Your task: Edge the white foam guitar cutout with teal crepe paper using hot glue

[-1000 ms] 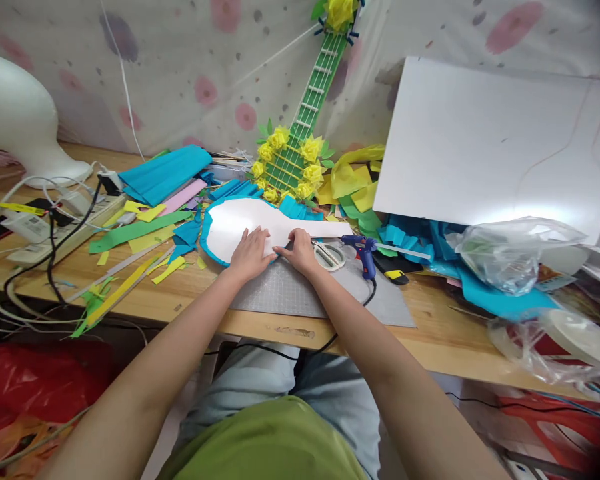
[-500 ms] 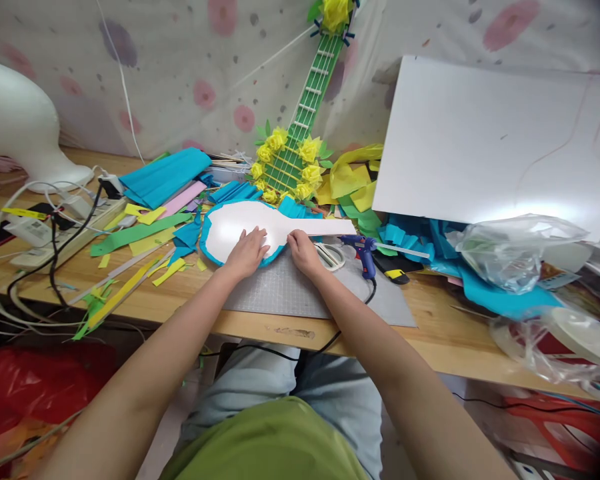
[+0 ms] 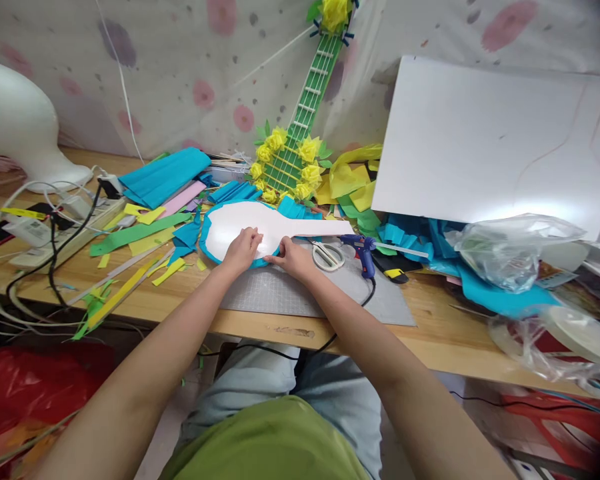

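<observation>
A white guitar-shaped cutout [image 3: 245,217] with blue crepe paper folded round the edge of its body lies on a grey cutting mat [image 3: 275,290], its neck pointing right. My left hand [image 3: 243,251] rests on the white body with its fingers curled in; anything inside them is hidden. At the lower right edge of the body, my right hand [image 3: 296,259] pinches the blue-trimmed border, thumb stretched to the left. Scissors with pale handles [image 3: 329,256] lie just right of that hand. Beyond them is a blue glue gun [image 3: 364,255] with a white glue stick in its back.
A green paper guitar with yellow flowers [image 3: 300,140] leans against the wall. Crepe paper scraps [image 3: 145,233] spread left, with a power strip [image 3: 70,240] and cables. At right stand a white board [image 3: 480,147] and plastic-wrapped items [image 3: 517,250]. A black-yellow cutter [image 3: 396,275] lies near the glue gun.
My left hand has gone from spread flat to curled fingers. My right hand has shifted left and down from the neck's base to the body's lower edge, uncovering more of the scissors.
</observation>
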Motion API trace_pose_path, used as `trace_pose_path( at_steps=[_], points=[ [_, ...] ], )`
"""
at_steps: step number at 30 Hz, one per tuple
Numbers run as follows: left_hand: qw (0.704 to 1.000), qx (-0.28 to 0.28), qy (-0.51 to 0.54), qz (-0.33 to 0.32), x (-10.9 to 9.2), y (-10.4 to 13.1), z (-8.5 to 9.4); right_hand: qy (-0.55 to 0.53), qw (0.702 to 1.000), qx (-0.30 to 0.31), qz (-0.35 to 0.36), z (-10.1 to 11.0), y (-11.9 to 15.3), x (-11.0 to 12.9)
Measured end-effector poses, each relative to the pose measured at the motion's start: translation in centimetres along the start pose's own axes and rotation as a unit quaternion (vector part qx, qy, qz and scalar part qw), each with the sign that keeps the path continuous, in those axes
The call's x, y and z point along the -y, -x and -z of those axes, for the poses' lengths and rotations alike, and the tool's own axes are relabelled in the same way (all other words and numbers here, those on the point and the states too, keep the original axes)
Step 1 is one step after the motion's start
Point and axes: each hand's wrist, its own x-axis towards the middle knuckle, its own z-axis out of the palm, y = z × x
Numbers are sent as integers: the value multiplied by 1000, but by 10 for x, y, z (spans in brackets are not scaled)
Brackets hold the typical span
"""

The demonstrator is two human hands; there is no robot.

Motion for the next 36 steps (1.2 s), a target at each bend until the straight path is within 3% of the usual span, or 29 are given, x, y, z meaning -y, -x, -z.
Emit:
trace_pose_path(
  at_steps=[10,14,19,23,26,30,36],
  points=[
    [997,-33,72,16,0,-1,1,137,990,1,-34,1,-6,15],
    [995,-34,95,14,1,0,1,110,992,-6,-56,6,-6,16],
    [992,-39,122,10,7,-2,0,31,999,17,-8,17,1,9],
    [991,-12,133,0,10,-1,1,-48,998,27,27,18,3,1],
    [989,8,147,-17,8,3,2,-34,999,22,17,17,2,-3],
    [994,33,96,-49,3,7,5,18,999,26,-8,16,0,-7],
    [992,71,28,-104,4,6,5,-42,998,3,-35,12,0,-12]
  ],
)
